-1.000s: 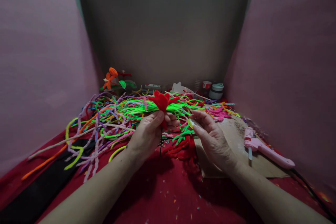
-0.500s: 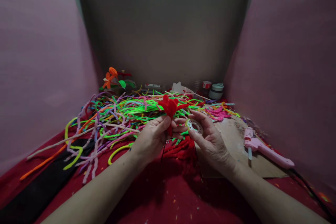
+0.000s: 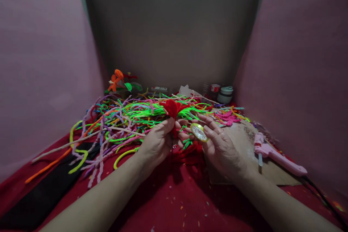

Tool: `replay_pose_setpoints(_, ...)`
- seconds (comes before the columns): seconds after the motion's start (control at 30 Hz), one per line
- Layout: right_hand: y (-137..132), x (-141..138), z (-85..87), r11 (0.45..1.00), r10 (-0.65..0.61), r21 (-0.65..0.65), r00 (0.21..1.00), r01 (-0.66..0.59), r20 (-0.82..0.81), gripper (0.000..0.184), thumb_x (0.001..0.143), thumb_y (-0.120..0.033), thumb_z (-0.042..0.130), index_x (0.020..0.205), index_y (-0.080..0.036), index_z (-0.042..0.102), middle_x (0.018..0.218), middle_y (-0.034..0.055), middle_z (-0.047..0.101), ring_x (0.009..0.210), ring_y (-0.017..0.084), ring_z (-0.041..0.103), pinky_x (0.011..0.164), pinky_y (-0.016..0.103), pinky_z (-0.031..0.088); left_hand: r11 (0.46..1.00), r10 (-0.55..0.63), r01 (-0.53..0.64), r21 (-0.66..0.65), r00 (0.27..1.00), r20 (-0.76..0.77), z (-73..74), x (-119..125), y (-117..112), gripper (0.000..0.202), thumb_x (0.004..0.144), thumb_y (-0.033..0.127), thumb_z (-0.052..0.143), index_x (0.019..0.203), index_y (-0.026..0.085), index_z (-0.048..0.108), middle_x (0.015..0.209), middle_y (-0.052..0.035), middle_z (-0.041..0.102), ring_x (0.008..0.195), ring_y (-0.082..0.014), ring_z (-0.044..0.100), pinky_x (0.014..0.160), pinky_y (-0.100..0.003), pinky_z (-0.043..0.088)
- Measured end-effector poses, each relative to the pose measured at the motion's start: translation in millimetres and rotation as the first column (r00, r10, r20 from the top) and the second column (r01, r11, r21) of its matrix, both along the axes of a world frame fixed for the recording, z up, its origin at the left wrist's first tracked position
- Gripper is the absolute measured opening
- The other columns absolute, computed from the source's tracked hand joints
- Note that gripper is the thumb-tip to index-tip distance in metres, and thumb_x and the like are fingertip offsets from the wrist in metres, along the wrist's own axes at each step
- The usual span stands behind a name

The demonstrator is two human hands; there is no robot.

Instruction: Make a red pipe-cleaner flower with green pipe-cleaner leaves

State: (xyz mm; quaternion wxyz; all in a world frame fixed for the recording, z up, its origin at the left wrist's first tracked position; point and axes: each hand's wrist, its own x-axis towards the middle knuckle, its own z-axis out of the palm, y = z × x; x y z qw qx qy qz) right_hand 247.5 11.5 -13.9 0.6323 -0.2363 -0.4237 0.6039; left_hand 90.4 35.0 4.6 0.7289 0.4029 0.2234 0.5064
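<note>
My left hand point(image 3: 157, 141) is closed around the thin dark stem of a red pipe-cleaner flower point(image 3: 172, 108), holding it upright over the red cloth. My right hand point(image 3: 220, 145) grips a small roll of tape point(image 3: 199, 132) with a yellow-green rim, its fingers curled round it just right of the stem. The two hands almost touch below the flower head. Behind them lies a big heap of pipe cleaners point(image 3: 127, 116) in green, purple, orange and pink.
A pink glue gun point(image 3: 274, 154) lies on a cardboard sheet point(image 3: 244, 141) at the right, its cord running off to the right. An orange pipe-cleaner flower point(image 3: 116, 79) and small jars point(image 3: 224, 94) stand by the back wall. Pink walls close in both sides.
The right hand has turned the tape roll and brought it closer to the stem. The left hand and the red flower shifted slightly right, then settled.
</note>
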Motion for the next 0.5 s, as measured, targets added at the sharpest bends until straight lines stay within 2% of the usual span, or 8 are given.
replay_pose_setpoints(0.1,-3.0,-4.5,0.8,0.997,0.065,-0.044,0.995,-0.068,-0.077,0.027,0.079,-0.024,0.055,0.106,-0.025,0.052,0.106,0.0030,0.059,0.100,0.017,0.056,0.097,0.036,0.037,0.997,-0.067,0.068,-0.044,0.997,0.025,-5.0,4.4,-1.4,0.023,0.084,0.027,0.048,0.071,0.011,0.058,0.082,-0.0089,0.065,0.059,-0.0155,0.064,0.041,-0.021,0.047)
replay_pose_setpoints(0.2,-6.2,-8.9,2.5,0.991,0.100,-0.076,0.991,-0.107,-0.094,0.029,0.078,-0.024,0.054,0.107,-0.025,0.051,0.109,0.0044,0.059,0.095,0.017,0.058,0.092,0.035,0.042,0.993,-0.102,0.106,-0.054,0.992,0.072,-7.7,7.5,-3.5,0.022,0.084,0.027,0.050,0.070,0.011,0.057,0.077,-0.0079,0.064,0.067,-0.0199,0.066,0.048,-0.025,0.052)
replay_pose_setpoints(0.33,-7.0,-7.4,4.4,0.980,0.153,-0.112,0.983,-0.164,-0.101,0.032,0.075,-0.020,0.055,0.106,-0.022,0.053,0.111,0.0069,0.058,0.090,0.017,0.058,0.082,0.035,0.046,0.989,-0.134,0.140,-0.051,0.985,0.109,-8.2,5.3,-2.6,0.020,0.083,0.028,0.052,0.072,0.012,0.058,0.073,-0.0066,0.065,0.070,-0.0197,0.066,0.056,-0.028,0.054)
replay_pose_setpoints(0.43,-4.2,-0.3,3.2,0.985,0.130,-0.111,0.991,-0.132,-0.028,0.028,0.072,-0.017,0.055,0.100,-0.021,0.057,0.105,0.0058,0.059,0.088,0.018,0.059,0.082,0.036,0.045,0.982,-0.174,0.178,-0.055,0.981,0.081,-6.2,0.2,-0.1,0.022,0.083,0.029,0.051,0.072,0.012,0.058,0.078,-0.0095,0.067,0.076,-0.0211,0.067,0.064,-0.030,0.054)
replay_pose_setpoints(0.5,-2.4,5.2,1.8,0.997,0.045,-0.061,0.996,-0.040,0.077,0.023,0.073,-0.016,0.057,0.095,-0.022,0.059,0.099,0.0033,0.060,0.087,0.017,0.058,0.082,0.035,0.044,0.978,-0.200,0.203,-0.055,0.978,0.061,-3.7,-3.3,0.9,0.023,0.084,0.030,0.050,0.072,0.012,0.058,0.085,-0.0120,0.068,0.085,-0.0234,0.066,0.074,-0.034,0.053)
